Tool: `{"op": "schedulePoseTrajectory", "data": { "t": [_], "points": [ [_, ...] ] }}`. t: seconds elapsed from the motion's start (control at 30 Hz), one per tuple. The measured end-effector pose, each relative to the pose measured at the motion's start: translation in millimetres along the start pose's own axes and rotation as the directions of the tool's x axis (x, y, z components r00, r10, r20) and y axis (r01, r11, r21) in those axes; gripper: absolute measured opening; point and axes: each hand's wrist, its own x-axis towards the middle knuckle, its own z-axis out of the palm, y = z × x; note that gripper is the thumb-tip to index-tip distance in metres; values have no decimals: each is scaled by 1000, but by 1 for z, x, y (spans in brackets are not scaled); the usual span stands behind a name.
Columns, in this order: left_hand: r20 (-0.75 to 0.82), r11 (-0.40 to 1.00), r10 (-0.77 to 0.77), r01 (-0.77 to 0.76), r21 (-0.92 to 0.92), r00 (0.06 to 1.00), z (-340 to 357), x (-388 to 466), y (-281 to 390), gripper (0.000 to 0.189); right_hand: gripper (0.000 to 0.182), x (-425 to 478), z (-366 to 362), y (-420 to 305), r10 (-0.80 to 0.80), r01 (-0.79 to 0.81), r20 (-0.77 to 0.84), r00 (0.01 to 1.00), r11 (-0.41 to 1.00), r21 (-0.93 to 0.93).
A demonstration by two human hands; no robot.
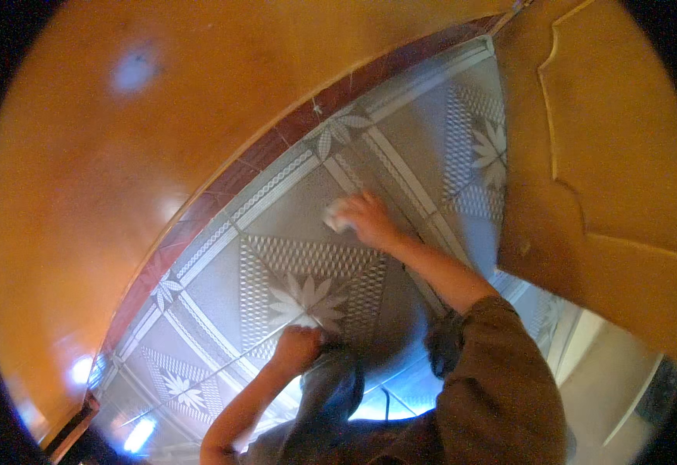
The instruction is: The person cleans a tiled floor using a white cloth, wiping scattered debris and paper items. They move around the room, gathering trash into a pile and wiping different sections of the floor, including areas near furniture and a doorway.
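Observation:
My right hand [367, 220] reaches forward over a grey tiled floor [292, 200] with white leaf and lattice patterns. Bunched in its fingers is a small pale piece that looks like a cloth or sponge [336, 216]; motion blurs it. My left hand [299, 347] is curled beside my bent knee [332, 383], near a white leaf motif [306, 302] on the floor. Whether that hand rests on the knee or the floor, and whether anything is inside its curled fingers, cannot be made out.
An orange-brown wall [111, 174] curves along the left, with a dark red skirting strip [268, 148] at its foot. A panelled wooden door [617, 145] stands on the right. Bright reflections [139, 436] show on the floor at lower left.

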Motion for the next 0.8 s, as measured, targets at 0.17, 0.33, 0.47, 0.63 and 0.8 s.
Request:
{"op": "schedulePoseTrajectory", "data": {
  "t": [0.17, 0.33, 0.47, 0.63, 0.8],
  "points": [
    [-100, 990, 140, -140, 13, 985, 16, 19, 0, 13, 49, -112, -56, -31, 329, -310, 228, 916, 944, -116],
    [45, 988, 155, -156, 22, 987, -16, 42, 27, 14, 41, -73, -30, -111, 595, -583, 28, 804, 776, 240],
    [97, 963, 244, -253, 94, 965, -13, 49, 32, 17, 45, -23, 26, -157, 672, -574, 4, 740, 629, 525],
    [121, 926, 374, -377, 6, 920, -55, 26, 29, 19, 44, -82, 28, -125, 895, -698, 20, 445, 333, 634],
    [279, 954, 224, -268, 132, 934, -62, 25, 15, 22, 47, -211, -29, -97, 946, -998, -318, 66, 65, -12]
  ]
}}
